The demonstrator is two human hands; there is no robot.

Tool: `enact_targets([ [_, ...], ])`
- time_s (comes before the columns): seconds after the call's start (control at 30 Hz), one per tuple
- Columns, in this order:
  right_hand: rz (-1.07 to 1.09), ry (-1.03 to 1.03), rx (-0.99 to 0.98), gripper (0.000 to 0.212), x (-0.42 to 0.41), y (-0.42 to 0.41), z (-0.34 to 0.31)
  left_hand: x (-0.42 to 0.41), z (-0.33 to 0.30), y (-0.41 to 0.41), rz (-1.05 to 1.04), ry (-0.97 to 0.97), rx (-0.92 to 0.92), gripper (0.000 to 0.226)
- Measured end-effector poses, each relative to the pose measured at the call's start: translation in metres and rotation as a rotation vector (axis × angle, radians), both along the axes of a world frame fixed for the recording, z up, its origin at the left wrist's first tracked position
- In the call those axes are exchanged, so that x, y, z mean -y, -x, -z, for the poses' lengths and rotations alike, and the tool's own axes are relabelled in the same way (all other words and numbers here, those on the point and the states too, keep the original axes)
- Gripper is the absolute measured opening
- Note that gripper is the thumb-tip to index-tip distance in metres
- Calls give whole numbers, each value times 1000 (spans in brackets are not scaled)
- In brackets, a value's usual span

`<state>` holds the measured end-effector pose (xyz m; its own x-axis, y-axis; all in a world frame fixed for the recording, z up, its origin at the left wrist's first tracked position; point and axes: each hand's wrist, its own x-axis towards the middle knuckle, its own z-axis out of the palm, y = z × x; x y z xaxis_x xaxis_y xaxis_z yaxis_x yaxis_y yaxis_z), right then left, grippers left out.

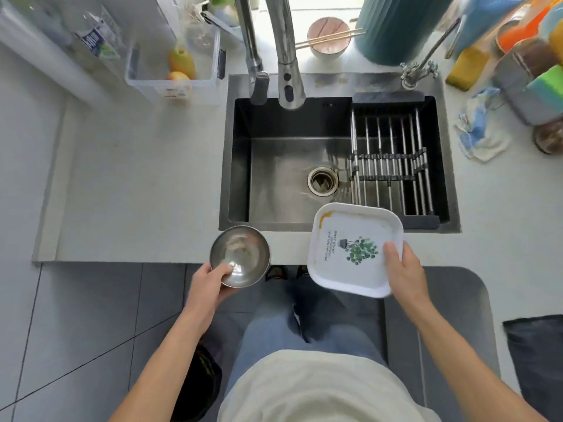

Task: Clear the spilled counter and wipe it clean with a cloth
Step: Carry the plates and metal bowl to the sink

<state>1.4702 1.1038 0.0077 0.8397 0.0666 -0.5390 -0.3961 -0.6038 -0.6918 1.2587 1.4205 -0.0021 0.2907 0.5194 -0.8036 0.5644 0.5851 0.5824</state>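
Steel bowl [240,256] gripped at its rim by your left hand [210,280], thumb inside | white tray [353,249] pinched at its edge by your right hand [402,269] | both held over the tabletop [137,193] edge, likely bound for the sink [292,166] | cloth [479,132] lies right of it.

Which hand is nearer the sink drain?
Right. The right hand holds the white tray just below the drain; the left hand holds the steel bowl farther left.

Steel bowl [240,256] with residue, white square plate [353,249] smeared yellow, both held at counter [137,193] edge
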Motion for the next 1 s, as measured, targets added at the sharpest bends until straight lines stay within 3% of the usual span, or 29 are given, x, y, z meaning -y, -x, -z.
enact_targets([
  [0.1,-12,-24,29,20,-48,-40,1,-17,-4,-60,-61,28,82,16],
  [0.27,-92,103,161,30,-118,-96,24,-41,12,-149,-85,80,118,10],
  [0.57,-193,399,-8,39,-184,-129,118,-59,104,-220,0,73,-93,13],
  [0.87,-64,319,-120,41,-188,-154,194,-66,171,-246,-55,160,-159,41],
  [1.0,53,231,-168,41,-190,-160,214,-65,188,-251,-70,168,-145,35],
])
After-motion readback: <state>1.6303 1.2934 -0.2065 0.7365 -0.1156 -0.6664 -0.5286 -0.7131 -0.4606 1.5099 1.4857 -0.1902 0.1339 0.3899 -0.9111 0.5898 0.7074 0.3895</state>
